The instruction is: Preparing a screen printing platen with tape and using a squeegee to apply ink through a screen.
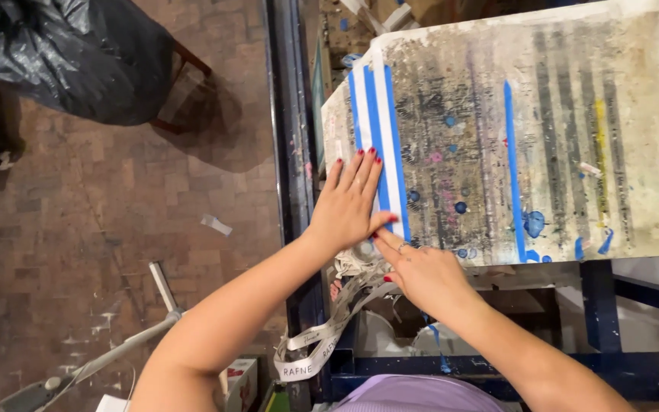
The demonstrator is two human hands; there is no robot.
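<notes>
My left hand (350, 200) lies flat, fingers together and stretched forward, on a white board with blue stripes (379, 107) at the left end of a paint-stained work table (573, 137). My right hand (419, 268) sits just beside it at the table's near edge, its index finger and thumb pressing on the near end of a blue stripe. Neither hand grips anything. The striped board runs from the near edge to the far edge of the table.
A single blue tape line (512, 168) runs down the table's middle, with blue paint drops (534, 223) nearby. White printed ribbons (322, 343) hang below the table edge. A black plastic bag (62, 53) sits on a chair over the brick floor (116, 214). A dark blue metal frame (287, 152) borders the table.
</notes>
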